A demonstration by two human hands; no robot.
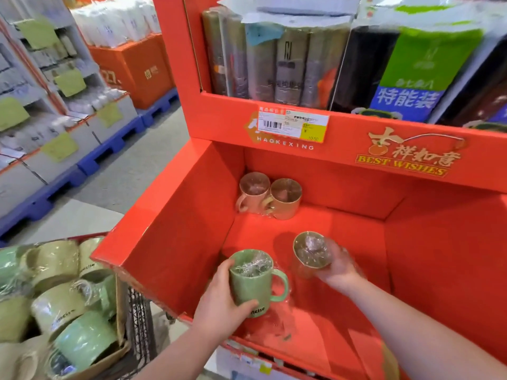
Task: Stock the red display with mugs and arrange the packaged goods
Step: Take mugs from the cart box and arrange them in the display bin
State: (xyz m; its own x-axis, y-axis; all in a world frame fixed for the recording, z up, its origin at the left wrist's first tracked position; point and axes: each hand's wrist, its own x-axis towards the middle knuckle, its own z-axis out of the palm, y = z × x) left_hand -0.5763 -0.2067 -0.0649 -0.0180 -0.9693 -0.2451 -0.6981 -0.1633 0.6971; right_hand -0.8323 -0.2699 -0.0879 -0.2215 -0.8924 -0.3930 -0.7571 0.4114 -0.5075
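Left hand fingers clamp upright green mug, handle rightward; right hand clasps tilted beige mug.

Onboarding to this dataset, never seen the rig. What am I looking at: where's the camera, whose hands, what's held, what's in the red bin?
There is no robot here. A person works with bare hands, and the single picture comes from a wide-angle camera worn on the head, looking forward and down. That is why both forearms enter from the bottom.

The left hand grips a green mug wrapped in clear film. The right hand holds a beige mug, also wrapped and a little blurred. Both are over the lower tray of the red display. At its back left, a pink mug and a tan mug stand side by side.

The shelf above holds packaged goods. At lower left, a cardboard box holds more wrapped mugs.
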